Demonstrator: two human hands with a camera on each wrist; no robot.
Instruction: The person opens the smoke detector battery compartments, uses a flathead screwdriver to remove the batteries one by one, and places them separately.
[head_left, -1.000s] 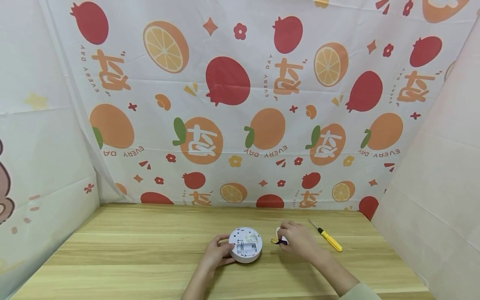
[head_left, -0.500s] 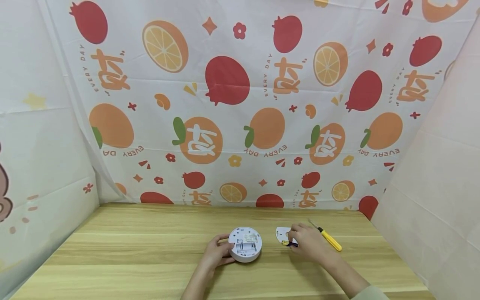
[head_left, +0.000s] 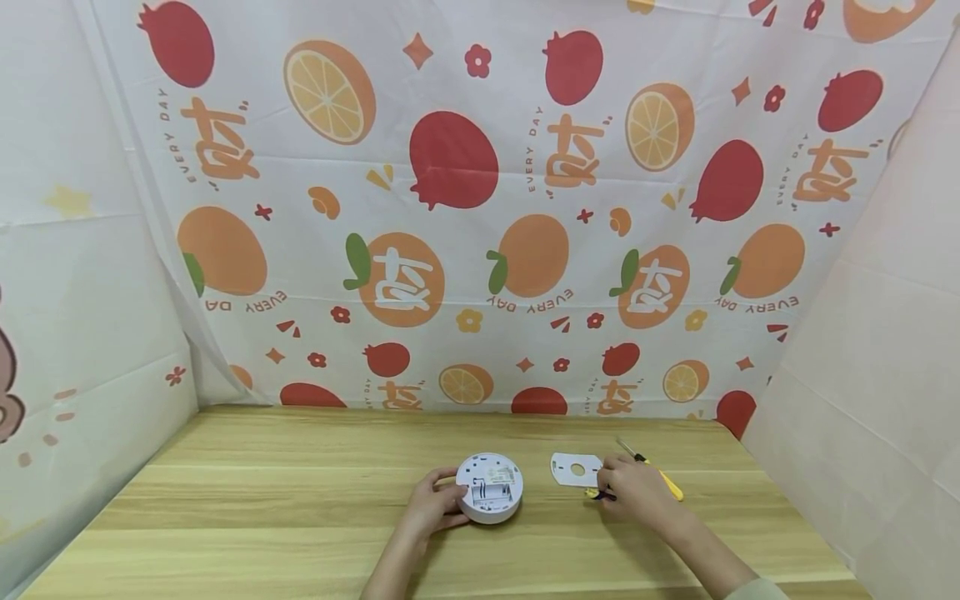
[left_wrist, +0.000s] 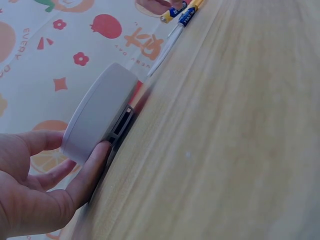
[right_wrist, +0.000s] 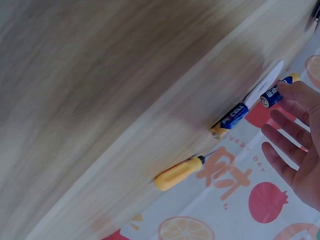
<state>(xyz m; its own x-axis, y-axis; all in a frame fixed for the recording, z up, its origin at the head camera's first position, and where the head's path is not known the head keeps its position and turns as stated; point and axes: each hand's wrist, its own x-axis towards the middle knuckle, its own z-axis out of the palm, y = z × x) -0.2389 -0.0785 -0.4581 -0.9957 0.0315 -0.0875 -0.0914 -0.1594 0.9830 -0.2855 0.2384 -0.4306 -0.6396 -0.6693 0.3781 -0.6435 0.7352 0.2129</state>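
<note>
A round white smoke detector point(head_left: 491, 482) sits with its opened battery bay upward; wires show inside. My left hand point(head_left: 435, 502) grips its left edge, with the thumb on the underside's rim. In the left wrist view the smoke detector point(left_wrist: 100, 110) appears edge-on between fingers and thumb. My right hand point(head_left: 633, 492) pinches a blue and yellow battery point(right_wrist: 278, 93) by its thumb and finger, off the table. A second battery point(right_wrist: 230, 120) lies on the table beneath that hand, by the white mounting plate point(head_left: 561, 469). The hand hides part of the plate's right edge in the head view.
A screwdriver point(head_left: 670, 484) with a yellow handle lies right of the plate, partly behind the right hand. A fruit-printed cloth point(head_left: 465, 250) hangs along the table's back edge. Pale cloths flank the wooden table point(head_left: 300, 500) on both sides.
My right hand has moved right with the battery, uncovering most of the mounting plate and now covering part of the screwdriver. The left hand and the smoke detector have stayed in place.
</note>
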